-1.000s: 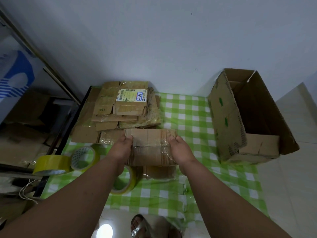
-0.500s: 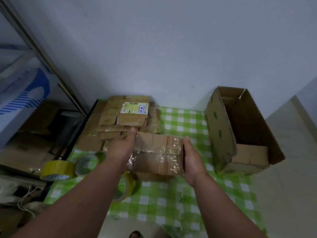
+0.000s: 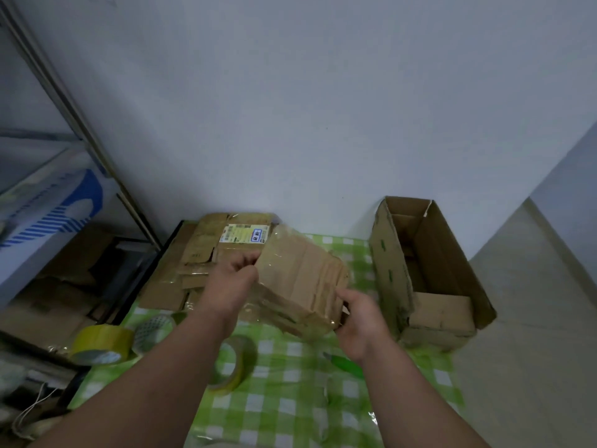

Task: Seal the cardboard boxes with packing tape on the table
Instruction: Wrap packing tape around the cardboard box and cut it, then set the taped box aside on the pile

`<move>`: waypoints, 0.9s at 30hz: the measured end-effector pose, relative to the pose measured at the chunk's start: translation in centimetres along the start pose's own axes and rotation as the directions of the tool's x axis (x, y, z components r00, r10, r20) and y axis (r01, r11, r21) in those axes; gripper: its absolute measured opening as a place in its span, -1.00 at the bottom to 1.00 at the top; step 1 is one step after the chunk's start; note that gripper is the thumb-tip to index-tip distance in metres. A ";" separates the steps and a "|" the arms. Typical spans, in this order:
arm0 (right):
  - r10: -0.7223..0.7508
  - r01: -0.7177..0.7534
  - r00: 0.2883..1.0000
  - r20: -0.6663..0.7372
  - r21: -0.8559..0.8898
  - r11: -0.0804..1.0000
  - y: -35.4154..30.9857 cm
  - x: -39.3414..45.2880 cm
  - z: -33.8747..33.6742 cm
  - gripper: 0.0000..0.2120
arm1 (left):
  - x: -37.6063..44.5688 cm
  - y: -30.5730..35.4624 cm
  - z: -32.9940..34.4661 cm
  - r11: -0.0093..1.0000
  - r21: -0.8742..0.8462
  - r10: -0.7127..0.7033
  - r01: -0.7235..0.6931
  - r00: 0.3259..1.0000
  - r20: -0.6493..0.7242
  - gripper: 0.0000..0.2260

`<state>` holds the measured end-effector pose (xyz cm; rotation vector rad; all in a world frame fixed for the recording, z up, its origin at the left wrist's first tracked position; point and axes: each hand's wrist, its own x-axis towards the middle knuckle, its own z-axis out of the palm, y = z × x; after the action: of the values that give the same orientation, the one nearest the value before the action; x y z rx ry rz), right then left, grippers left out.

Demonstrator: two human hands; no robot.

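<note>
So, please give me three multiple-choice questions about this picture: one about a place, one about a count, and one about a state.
1. Where does the large open cardboard box stand?
A. At the right edge of the table
B. On the stack of flattened cardboard
C. On the shelf at the left

2. How many tape rolls show on the green checked cloth?
A. One
B. Three
C. Five

3. What state is the small taped box in?
A. Lying flat on the table, untouched
B. Held tilted between both hands
C. Inside the large open box

Answers:
1. A: it stands at the table's right edge, open side up.
2. B: two rolls lie at the left and one under the left forearm.
3. B: the left hand and the right hand grip its two ends, and it is tilted.
</note>
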<state>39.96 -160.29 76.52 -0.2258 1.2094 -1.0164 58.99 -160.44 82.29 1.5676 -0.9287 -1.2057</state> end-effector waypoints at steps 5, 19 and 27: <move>-0.056 0.057 0.998 -0.021 0.057 0.997 -0.7 0.9 -1.5 -0.45 | 1.0 -1.4 -0.1 0.999 0.027 -0.021 0.023 0.997 -0.079 -0.54; -0.124 0.134 0.969 0.213 -0.033 0.990 -1.9 2.4 -3.4 -0.25 | 4.3 -4.5 0.5 0.985 -0.114 -0.139 0.127 0.985 -0.100 -0.82; -0.204 0.216 0.970 0.132 -0.077 0.973 -1.4 3.4 -2.2 -0.13 | 8.1 -4.5 1.4 0.974 -0.166 -0.149 0.154 0.988 0.043 -0.86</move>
<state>37.39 -162.85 74.26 -0.4904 1.1365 -1.1144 59.63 -166.95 75.65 1.5081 -0.7158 -1.3817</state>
